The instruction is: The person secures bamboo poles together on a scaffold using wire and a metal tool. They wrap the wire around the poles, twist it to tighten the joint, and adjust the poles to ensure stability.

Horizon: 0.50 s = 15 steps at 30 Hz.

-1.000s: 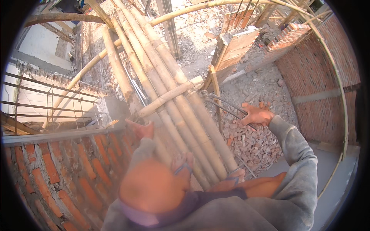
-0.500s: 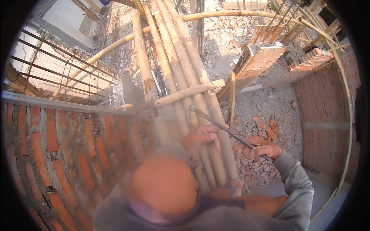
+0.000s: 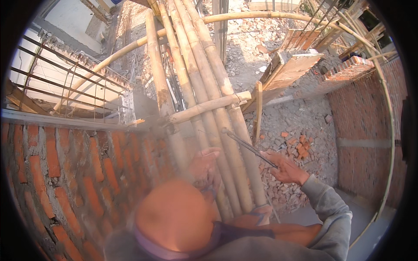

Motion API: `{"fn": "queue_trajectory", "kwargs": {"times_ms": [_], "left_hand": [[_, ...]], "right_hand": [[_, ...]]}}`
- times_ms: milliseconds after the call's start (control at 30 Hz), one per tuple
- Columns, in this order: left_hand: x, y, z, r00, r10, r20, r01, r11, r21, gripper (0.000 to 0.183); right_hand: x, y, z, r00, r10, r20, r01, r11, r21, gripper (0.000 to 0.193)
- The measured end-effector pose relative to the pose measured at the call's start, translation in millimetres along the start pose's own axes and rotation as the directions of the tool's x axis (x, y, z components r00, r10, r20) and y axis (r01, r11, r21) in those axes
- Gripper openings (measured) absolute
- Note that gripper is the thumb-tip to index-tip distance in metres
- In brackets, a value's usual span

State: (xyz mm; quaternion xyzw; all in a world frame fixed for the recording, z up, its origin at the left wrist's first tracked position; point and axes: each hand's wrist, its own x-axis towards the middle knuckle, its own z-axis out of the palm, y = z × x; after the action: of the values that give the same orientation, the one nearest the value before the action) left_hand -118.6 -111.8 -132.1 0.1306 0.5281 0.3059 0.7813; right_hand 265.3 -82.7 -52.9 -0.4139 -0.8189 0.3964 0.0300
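Observation:
My right hand (image 3: 287, 167) grips a slim dark metal tool (image 3: 249, 147), its fingers partly stretched along the shaft. The tool slants up and left, its knobbed head over the bamboo poles (image 3: 233, 169). Whether it has one shaft or two handles I cannot make out. My left hand (image 3: 204, 163) is a little above the left poles, apart from the tool. Its fingers look blurred, and I cannot see whether they hold anything. Across the poles, beyond both hands, lies a short bamboo crosspiece (image 3: 207, 107). My bent knee fills the lower middle and hides part of the left wrist.
A rough brick wall (image 3: 56, 187) runs along my left, with dark steel bars (image 3: 65, 78) beyond it. Broken bricks (image 3: 302, 145) and rubble lie far below on the right. An upright wooden post (image 3: 257, 111) and a brick wall (image 3: 363, 126) stand farther right.
My right hand has drawn back the tool, whose head has dropped slightly toward me, and its fingers have loosened. My left hand has moved left, away from the shaft. The view has shifted slightly.

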Motion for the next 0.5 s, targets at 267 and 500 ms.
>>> {"fn": "queue_trajectory", "kwargs": {"times_ms": [267, 500], "left_hand": [[-7.2, 96.3, -24.5, 0.791, 0.517, -0.328, -0.536, 0.843, 0.036, 0.028], [-5.4, 88.2, 2.4, 0.766, 0.539, -0.351, -0.546, 0.833, 0.086, 0.029]], "right_hand": [[13.5, 14.6, 85.4, 0.969, -0.126, -0.214, 0.034, 0.922, -0.386, 0.081], [31.9, 40.9, 91.6, 0.903, -0.412, -0.123, 0.318, 0.831, -0.456, 0.082]]}}
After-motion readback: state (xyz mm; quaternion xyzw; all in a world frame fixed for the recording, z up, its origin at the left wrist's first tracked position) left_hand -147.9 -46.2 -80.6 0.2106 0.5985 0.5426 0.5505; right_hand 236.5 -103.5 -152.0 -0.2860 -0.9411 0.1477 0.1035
